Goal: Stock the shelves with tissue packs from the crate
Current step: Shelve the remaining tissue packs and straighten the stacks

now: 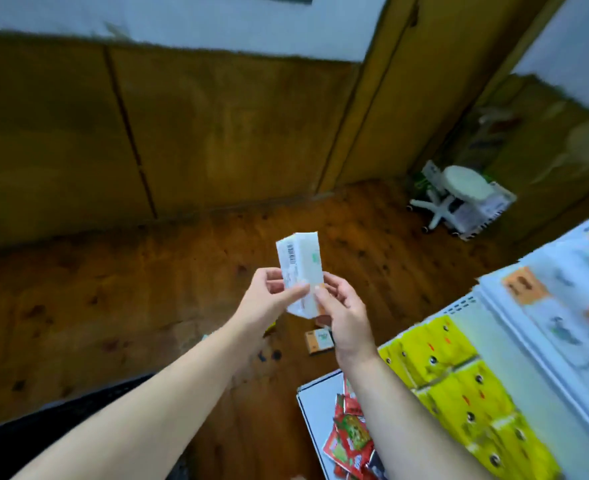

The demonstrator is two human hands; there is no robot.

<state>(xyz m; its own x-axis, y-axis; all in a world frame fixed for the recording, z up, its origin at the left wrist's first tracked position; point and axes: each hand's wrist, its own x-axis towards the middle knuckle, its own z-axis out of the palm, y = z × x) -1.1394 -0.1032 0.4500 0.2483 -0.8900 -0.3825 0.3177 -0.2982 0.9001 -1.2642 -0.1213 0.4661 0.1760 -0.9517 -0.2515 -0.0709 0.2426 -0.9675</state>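
Head view: my left hand (272,292) and right hand (343,315) both grip one white tissue pack (300,271), upright above the wooden floor (113,289), left of the shelves (528,323).

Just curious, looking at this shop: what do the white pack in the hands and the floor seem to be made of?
White pack: probably thin glossy plastic film over soft tissue, judging by its sheen and printed barcode. Floor: looks like varnished wood, orange-brown with dark knots.
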